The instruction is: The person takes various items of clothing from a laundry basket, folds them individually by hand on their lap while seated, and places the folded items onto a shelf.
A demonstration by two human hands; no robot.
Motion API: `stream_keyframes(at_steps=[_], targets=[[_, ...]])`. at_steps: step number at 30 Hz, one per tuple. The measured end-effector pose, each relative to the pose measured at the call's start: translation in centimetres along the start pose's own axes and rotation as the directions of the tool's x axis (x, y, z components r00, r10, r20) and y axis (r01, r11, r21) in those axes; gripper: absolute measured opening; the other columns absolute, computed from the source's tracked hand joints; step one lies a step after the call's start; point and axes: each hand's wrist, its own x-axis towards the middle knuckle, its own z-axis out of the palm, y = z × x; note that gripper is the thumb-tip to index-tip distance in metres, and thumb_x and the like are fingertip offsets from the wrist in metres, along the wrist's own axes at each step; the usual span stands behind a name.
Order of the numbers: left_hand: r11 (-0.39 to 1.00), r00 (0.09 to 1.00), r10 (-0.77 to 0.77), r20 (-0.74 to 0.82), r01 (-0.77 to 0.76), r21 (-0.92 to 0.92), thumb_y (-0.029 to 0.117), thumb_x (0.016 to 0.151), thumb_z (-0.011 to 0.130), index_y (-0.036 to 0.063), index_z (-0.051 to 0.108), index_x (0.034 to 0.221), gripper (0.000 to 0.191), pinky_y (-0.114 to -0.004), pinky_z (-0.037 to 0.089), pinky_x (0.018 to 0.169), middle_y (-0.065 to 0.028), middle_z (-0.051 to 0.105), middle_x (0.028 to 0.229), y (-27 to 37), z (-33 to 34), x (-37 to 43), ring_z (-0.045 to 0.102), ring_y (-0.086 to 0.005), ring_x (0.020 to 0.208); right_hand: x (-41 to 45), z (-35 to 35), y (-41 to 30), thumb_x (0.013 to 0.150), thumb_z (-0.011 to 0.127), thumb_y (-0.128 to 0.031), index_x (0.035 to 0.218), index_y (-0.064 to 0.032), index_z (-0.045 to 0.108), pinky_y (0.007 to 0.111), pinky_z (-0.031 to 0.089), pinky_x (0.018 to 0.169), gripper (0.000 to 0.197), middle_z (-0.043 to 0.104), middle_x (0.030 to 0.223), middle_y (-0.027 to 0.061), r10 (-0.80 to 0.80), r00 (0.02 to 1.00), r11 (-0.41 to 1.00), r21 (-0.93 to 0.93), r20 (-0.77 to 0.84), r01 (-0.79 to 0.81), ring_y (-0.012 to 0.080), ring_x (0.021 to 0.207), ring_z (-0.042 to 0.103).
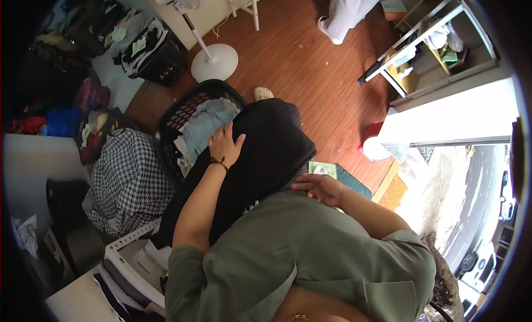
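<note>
A black garment is draped across my lap, folded at its far right edge. My left hand lies flat on its left side, fingers spread and a dark bracelet at the wrist. At the garment's right edge, my right hand hovers by my thigh with slightly curled fingers and nothing visible in it. Whether its fingertips touch the cloth I cannot tell. Just beyond my left hand stands a black plastic laundry basket, holding light blue clothes and partly covered by the black garment.
To the left sits a houndstooth cloth bundle. A white pedestal fan and another full laundry basket are farther off. A white crate is by my left elbow. Ahead on the wooden floor stands a person; shelving lines the right.
</note>
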Motion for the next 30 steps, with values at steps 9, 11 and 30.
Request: stream_keyframes(at_steps=[9, 11, 30], targets=[[0.903, 0.823, -0.35, 0.448, 0.423, -0.073, 0.065, 0.08, 0.061, 0.0025, 0.056, 0.129, 0.08, -0.045, 0.044, 0.096, -0.0229, 0.06, 0.124, -0.6, -1.1, 5.2, 0.06, -0.0346, 0.11, 6.0, 3.6, -0.9, 0.091, 0.065, -0.034, 0.085, -0.0193, 0.043, 0.025, 0.027, 0.043, 0.027, 0.04, 0.063, -0.0031, 0.01, 0.998, 0.965, 0.26, 0.06, -0.025, 0.0082, 0.048, 0.037], [0.703, 0.817, -0.189, 0.545, 0.5, -0.506, 0.057, 0.078, 0.07, -0.0032, 0.062, 0.119, 0.073, -0.035, 0.048, 0.092, -0.0206, 0.065, 0.117, -0.1, -5.4, 6.1, 0.064, -0.0307, 0.104, 3.7, 5.8, -1.5, 0.09, 0.066, -0.03, 0.077, -0.0187, 0.043, 0.026, 0.03, 0.047, 0.029, 0.039, 0.061, -0.0031, -0.259, 0.961, 0.946, 0.175, -0.096, 0.272, 0.0109, 0.048, 0.037], [0.607, 0.799, -0.01, -0.602, -0.473, -0.638, 0.016, 0.08, 0.078, -0.0053, 0.057, 0.122, 0.052, -0.033, 0.045, 0.094, -0.0084, 0.065, 0.113, 5.3, -38.8, -10.0, 0.061, -0.0178, 0.101, -18.8, 25.3, -8.8, 0.087, 0.069, -0.008, 0.116, 0.0041, 0.059, 0.027, 0.05, 0.086, 0.033, 0.068, 0.105, 0.0065, -0.782, 0.034, 0.031, -0.016, 0.623, 0.999, 0.0118, 0.096, 0.063]])
